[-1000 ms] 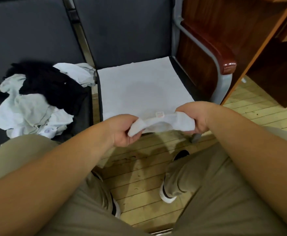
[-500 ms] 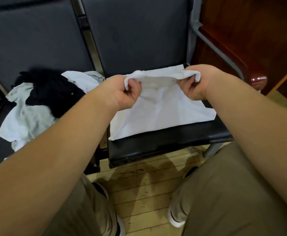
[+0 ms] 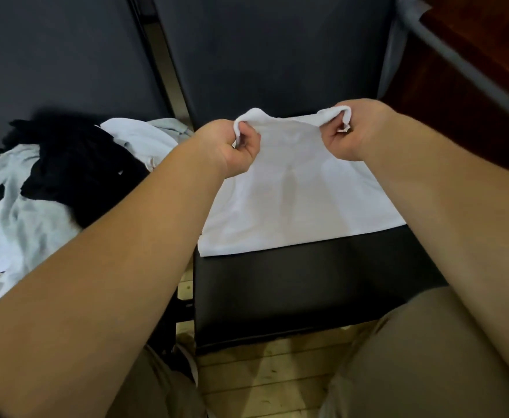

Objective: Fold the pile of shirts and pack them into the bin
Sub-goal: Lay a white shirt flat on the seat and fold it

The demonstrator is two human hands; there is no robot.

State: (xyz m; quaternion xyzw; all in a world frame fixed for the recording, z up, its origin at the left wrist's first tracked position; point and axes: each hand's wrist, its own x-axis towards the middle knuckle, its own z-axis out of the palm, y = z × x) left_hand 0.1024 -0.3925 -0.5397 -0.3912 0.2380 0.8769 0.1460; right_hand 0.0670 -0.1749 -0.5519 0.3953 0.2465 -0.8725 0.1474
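A white shirt [image 3: 295, 200] lies partly folded on the black seat [image 3: 307, 285] of the middle chair. My left hand [image 3: 235, 146] pinches the shirt's far left corner, and my right hand [image 3: 352, 134] pinches its far right corner. Both corners are lifted a little above the seat near the backrest, with the folded near edge lying flat across the seat. A pile of shirts [image 3: 51, 188], pale ones with a black one on top, sits crumpled on the chair to the left. No bin is in view.
Dark chair backrests [image 3: 262, 55] stand right behind the shirt. A grey metal armrest [image 3: 458, 61] and a wooden cabinet [image 3: 488, 110] are at the right. Wooden floor [image 3: 265, 384] shows between my knees below the seat's front edge.
Both hands have carried the shirt's near edge up from the seat's front edge and over towards the backrest, folding the shirt in half. The front of the seat is now bare.
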